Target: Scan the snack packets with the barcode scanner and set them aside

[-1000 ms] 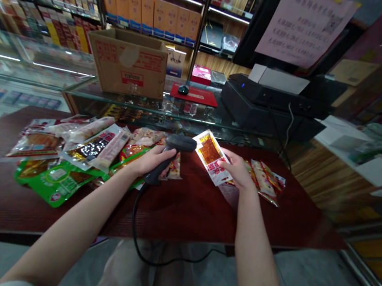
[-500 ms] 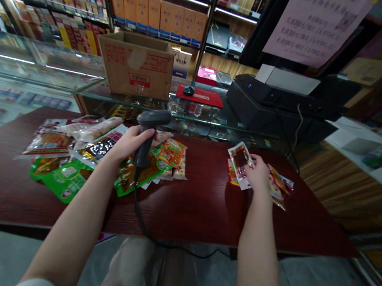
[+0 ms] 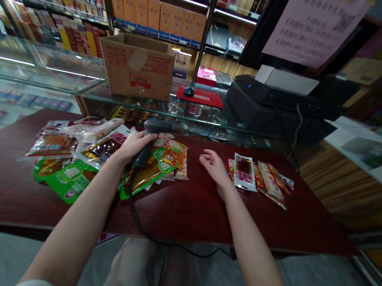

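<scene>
My left hand is wrapped round the handle of a dark corded barcode scanner, held over a pile of snack packets. Under and beside it lie a green snack packet, a small orange packet and a silver-edged packet. Over the bare table between the two groups hovers my right hand, empty, its fingers partly curled and apart. To its right a white-edged packet with dark contents rests on other packets, near a long packet.
A dark red table spans the front, with the scanner's cable running over its edge. Behind it, a glass counter carries an open cardboard box, a mouse on a red mat and a black machine.
My right hand has let go of the white-edged packet, leaving it on the right-hand group, and moved left. The scanner in my left hand has shifted slightly down and right.
</scene>
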{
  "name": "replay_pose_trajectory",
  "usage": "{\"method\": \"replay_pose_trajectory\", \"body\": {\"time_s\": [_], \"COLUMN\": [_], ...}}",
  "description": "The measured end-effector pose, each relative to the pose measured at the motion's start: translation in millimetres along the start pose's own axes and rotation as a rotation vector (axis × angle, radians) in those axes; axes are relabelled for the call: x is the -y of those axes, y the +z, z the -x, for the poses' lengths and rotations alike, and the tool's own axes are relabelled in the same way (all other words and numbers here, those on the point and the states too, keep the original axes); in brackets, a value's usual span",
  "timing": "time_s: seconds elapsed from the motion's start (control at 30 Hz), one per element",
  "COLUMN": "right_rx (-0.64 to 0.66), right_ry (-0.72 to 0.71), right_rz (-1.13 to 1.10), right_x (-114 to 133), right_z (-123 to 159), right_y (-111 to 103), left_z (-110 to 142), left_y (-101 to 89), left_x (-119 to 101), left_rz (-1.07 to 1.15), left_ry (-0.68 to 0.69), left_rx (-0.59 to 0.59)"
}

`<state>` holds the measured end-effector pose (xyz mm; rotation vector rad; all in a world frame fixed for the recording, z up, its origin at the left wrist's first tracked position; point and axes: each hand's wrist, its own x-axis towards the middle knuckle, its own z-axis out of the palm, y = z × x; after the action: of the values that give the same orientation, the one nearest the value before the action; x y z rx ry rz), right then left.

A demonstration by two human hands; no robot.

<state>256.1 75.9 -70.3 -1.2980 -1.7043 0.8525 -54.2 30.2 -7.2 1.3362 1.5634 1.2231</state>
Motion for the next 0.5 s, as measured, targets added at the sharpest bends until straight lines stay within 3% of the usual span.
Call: {"method": "replay_pose_trajectory", "body": {"time_s": [0.1,0.23,0.37,0.5], "right_rx": [0.096,0.067,0.005,-0.01], "right_ry": [0.036,0.066,0.115,0.18], "right_rz": [0.004,0.024,-0.136,-0.463], "right_x": [-1.6,-5.7,-6.6,-5.4], "right_z": [0.1,2.2,0.5,-2.1], "right_y": [31.3,42.7,33.1,6.2], "left_z": [7.8,18.5,25.0,28.0], "left_y": [12.7,27.6,28.9,23.7], "left_x": [-4.8,-11.7,-17.0,-20.0], "left_rz": [0.152,0.243,0.243,0.281], "left_ry": [-0.08,-0.142,-0.101,-0.074], "left_rx": [0.062,0.168,0.182,0.15]}}
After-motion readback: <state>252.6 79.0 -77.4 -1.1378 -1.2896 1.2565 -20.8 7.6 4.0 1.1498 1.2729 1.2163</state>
